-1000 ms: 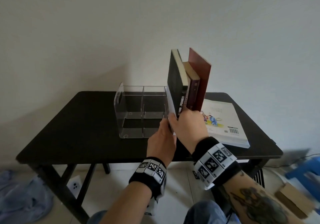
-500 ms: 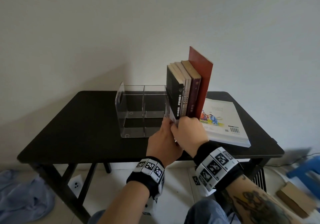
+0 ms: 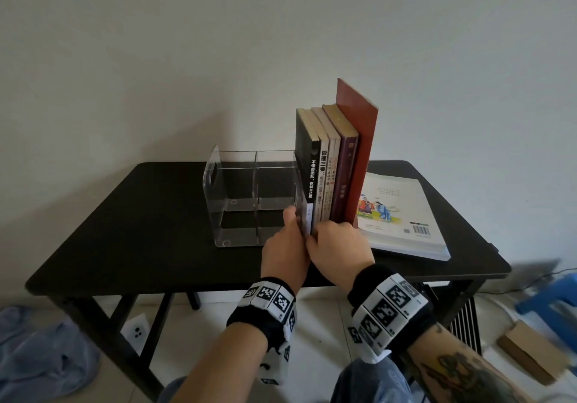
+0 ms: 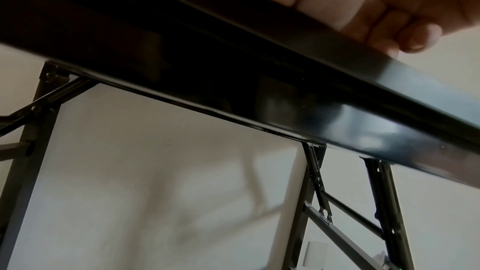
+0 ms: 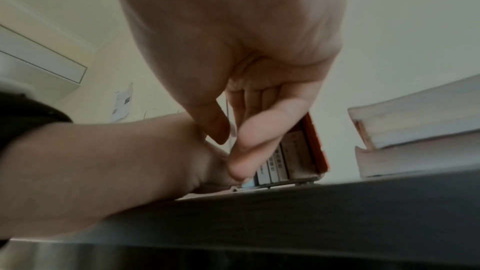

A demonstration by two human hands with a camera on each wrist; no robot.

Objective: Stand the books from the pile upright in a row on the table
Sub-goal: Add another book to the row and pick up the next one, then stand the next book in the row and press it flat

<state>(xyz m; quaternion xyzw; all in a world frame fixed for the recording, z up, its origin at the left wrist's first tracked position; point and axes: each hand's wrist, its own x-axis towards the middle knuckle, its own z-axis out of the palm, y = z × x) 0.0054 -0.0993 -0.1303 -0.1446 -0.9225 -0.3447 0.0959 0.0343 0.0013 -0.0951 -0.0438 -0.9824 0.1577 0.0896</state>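
Books, head view: a row of upright paperback books (image 3: 340,168) stands mid-table, between a clear acrylic divider rack (image 3: 256,184) and a pile of flat white-edged books (image 3: 402,215) lying toward the right edge of the black table (image 3: 140,231).
Step in hand: the black-spined book with white lettering (image 3: 307,168), at the row's left end, is judged to be getting squared against its neighbours.
Hands, head view: the left hand (image 3: 285,246) is laid against the rack's right wall; the right hand (image 3: 338,243) is set at the foot of the spines.
Next move: a release that leaves the row untipped is called for, then a reach to the pile.
Left wrist view: curled fingers (image 4: 413,36) are shown above the table's front edge; what they clasp, if anything, cannot be told.
Right wrist view: the black-spined book's foot appears pinched between thumb and fingers (image 5: 257,134).
Hidden: the row's feet are covered by both hands; whether it stands inside the rack or beside it cannot be told.
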